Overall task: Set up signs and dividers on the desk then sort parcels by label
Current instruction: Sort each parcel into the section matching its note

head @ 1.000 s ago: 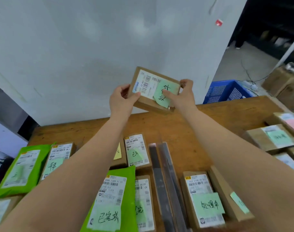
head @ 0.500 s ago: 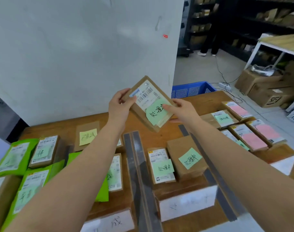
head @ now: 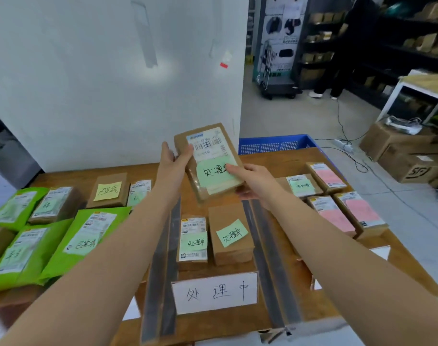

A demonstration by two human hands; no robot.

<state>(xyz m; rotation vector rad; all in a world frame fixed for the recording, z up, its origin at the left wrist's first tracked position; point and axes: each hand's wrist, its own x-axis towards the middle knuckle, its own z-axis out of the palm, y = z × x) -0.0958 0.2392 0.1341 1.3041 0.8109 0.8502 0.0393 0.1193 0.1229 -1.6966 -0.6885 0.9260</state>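
My left hand point(head: 173, 163) grips the upper left edge of a flat brown parcel point(head: 209, 162), thumb across its face, and my right hand point(head: 252, 179) pinches its lower right corner, thumb on the green sticky note point(head: 214, 172). I'm holding the parcel in the air above the middle of the wooden desk point(head: 275, 159), tilted, with the white shipping label and barcode at the top. The note reads 处理, and my thumb covers the rest.

Down at 6 o'clock from the parcel stands a white sign point(head: 215, 293) handwritten 处理中. Between sign and parcel lie two brown boxes, the left box point(head: 193, 239) and the right box point(head: 229, 237), each with a green note reading 处理中. Dark divider strips flank this lane: left strips point(head: 163, 265), right strips point(head: 267, 260).

At 9 o'clock, green mailer bags point(head: 88, 236) carry notes reading 已完成, and so does a yellow note point(head: 108, 191) on a brown box. At 3 o'clock sit boxes with pink notes point(head: 357, 211), writing too faint to read. On the floor farther right, a carton point(head: 412, 168) shows SF.
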